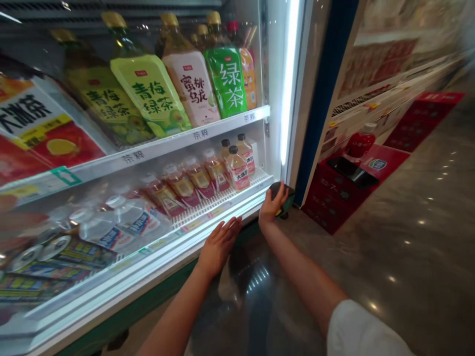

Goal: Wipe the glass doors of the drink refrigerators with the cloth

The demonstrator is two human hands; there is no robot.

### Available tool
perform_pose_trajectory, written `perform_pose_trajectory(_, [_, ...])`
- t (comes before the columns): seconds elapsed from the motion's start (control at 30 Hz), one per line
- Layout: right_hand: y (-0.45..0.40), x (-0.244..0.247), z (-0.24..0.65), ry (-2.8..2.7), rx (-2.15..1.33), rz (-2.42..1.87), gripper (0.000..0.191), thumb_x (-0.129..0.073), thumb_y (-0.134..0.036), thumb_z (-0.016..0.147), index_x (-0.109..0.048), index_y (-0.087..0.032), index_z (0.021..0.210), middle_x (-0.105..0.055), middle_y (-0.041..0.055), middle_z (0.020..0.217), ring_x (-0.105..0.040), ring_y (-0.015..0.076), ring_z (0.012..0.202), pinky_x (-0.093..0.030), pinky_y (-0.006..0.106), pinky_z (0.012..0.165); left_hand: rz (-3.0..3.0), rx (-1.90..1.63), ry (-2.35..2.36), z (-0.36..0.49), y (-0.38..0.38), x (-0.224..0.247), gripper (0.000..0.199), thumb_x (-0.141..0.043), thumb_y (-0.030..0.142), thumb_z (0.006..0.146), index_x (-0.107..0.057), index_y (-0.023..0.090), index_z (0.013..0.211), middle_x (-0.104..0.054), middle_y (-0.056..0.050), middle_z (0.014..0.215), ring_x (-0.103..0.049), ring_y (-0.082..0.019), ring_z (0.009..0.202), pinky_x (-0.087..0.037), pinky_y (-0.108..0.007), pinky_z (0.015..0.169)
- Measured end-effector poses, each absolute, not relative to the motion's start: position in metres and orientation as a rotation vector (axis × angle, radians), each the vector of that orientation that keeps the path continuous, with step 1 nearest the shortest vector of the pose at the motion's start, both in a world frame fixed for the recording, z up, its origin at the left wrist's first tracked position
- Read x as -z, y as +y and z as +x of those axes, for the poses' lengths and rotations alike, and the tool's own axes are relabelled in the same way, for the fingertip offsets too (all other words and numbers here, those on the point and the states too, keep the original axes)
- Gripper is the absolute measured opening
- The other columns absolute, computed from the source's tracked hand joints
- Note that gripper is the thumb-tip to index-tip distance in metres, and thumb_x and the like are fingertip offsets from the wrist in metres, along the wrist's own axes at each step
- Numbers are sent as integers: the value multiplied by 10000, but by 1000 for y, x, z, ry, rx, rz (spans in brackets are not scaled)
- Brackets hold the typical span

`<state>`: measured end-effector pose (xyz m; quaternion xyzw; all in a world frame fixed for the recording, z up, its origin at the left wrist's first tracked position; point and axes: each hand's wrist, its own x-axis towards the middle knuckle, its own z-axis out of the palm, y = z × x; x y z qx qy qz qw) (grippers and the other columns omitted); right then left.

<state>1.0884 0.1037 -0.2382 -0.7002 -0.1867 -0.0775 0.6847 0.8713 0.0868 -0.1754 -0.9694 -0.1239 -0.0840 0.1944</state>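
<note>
A glass-fronted drinks cooler fills the left of the view, and its lower door frame runs diagonally towards me. My left hand rests flat on that frame with its fingers spread, holding nothing. My right hand wraps a dark door handle at the cooler's lower right corner. Behind the glass, small bottled drinks with orange labels stand on a white wire shelf. Large pouches of green tea and other drinks lean on the shelf above.
A bright vertical light strip and a blue-edged pillar stand right of the cooler. Beyond them are red drink cartons with a bottle on top, and a polished stone floor stretches away at right.
</note>
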Motion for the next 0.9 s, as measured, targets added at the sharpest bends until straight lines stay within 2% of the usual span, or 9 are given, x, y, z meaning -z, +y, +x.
perform_pose_trajectory(0.1, [110,243,1122,-369,339,-1643,707,-312,-334,1041,42,-273,1650,-208,245,1591,-281,355,1520,-429,575,1120,-2689,280,-372,872,88,175,729,-329,31,979,-75,161,1650,-407,-37,1625,-348,-150,1521,-219,-340,1302])
perform_pose_trajectory(0.2, [103,252,1115,-483,165,-1642,699,-335,-366,1040,-30,-242,1656,-190,240,1618,-296,350,1515,-422,541,1135,-2673,310,-395,872,87,174,785,-318,-5,959,9,186,1647,-429,-20,1612,-359,-136,1512,-155,-322,1315])
perform_pose_trajectory(0.33, [96,256,1112,-447,-67,-1589,665,-346,-445,1033,-199,-201,1634,-211,237,1636,-259,358,1537,-382,573,1159,-2675,298,-399,874,83,168,780,-319,5,952,-30,201,1651,-420,-20,1616,-388,-153,1499,-109,-332,1320])
perform_pose_trajectory(0.47, [109,255,1143,-239,-39,-1568,718,-315,-475,1034,-107,-165,1647,-296,268,1606,-283,361,1531,-317,620,1181,-2657,327,-376,875,85,166,762,-326,31,957,-79,209,1656,-414,-34,1617,-425,-177,1479,-68,-361,1322])
perform_pose_trajectory(0.6, [117,253,1151,-152,-19,-1543,765,-358,-488,1020,-77,-159,1652,-415,270,1556,-418,361,1464,-385,592,1141,-2644,364,-360,875,87,170,763,-356,40,957,-93,194,1656,-419,-48,1613,-420,-180,1481,-43,-358,1322])
perform_pose_trajectory(0.67, [118,249,1142,-88,-27,-1548,780,-370,-490,1010,-94,-137,1648,-461,283,1523,-479,373,1418,-429,588,1100,-2628,391,-365,878,87,174,769,-364,22,946,-105,172,1654,-414,-69,1613,-416,-187,1485,-68,-371,1321])
perform_pose_trajectory(0.77, [120,243,1124,-21,-35,-1560,792,-403,-504,987,-161,-112,1632,-499,284,1494,-529,370,1374,-457,568,1082,-2636,410,-302,889,87,184,759,-364,6,932,-159,157,1647,-422,-71,1607,-420,-186,1485,-179,-375,1305])
perform_pose_trajectory(0.9, [122,243,1118,-51,-21,-1520,744,-421,-510,965,-334,-73,1561,-480,275,1514,-501,347,1401,-442,531,1123,-2626,419,-243,916,95,194,750,-374,11,921,-196,142,1637,-430,-42,1609,-426,-181,1483,-250,-366,1283])
